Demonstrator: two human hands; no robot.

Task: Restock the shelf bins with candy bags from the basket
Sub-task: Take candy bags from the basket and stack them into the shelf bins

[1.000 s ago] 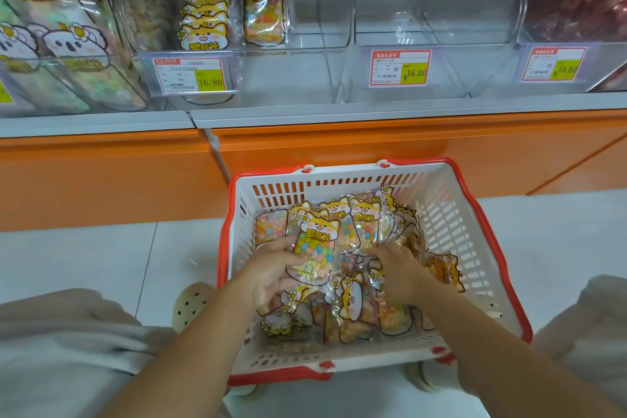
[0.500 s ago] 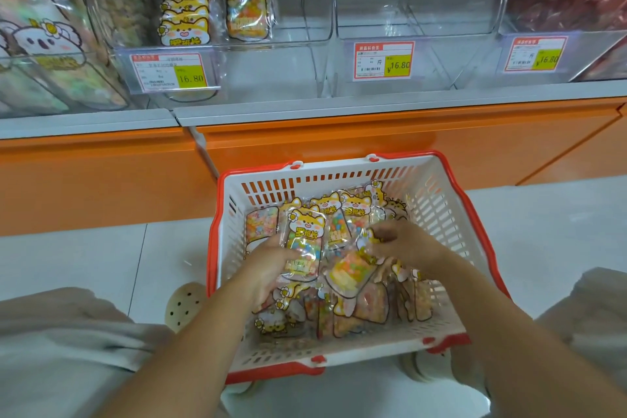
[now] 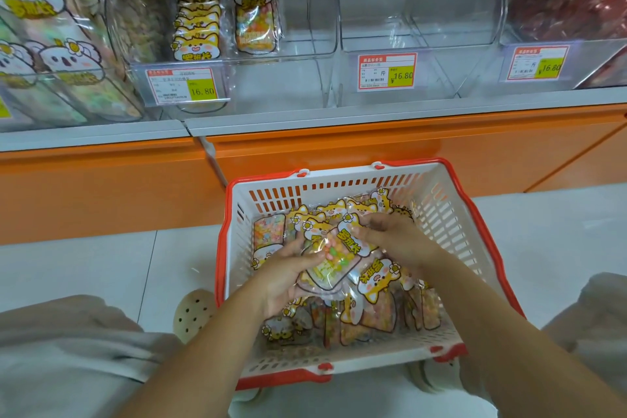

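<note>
Your candy bag is a clear pouch packed with small pink, yellow and green sweets. Its header is cut in the shape of a yellow-and-white cartoon animal, with a little flower and bold yellow characters printed across it. You're holding it just above the pile inside the basket, which sits on the floor below the shelf. Your left hand cups the lower end from beneath, fingers curled up round its edge, and there seem to be more bags stacked under it, though you can't count them from here. Your right hand grips the header end, fingers folded over the printed label. More bags of the same kind lie loose under your hands. Up on the shelf, the clear bin behind the left price tag holds two rows of matching bags standing on end. Half a second ago your hands were apart, the left holding one bag at the left of the pile and the right lifting another out to the right. Now they've met in the middle, with the right-hand bag laid against the one in your left. A second ago your right hand was deeper in the pile.
</note>
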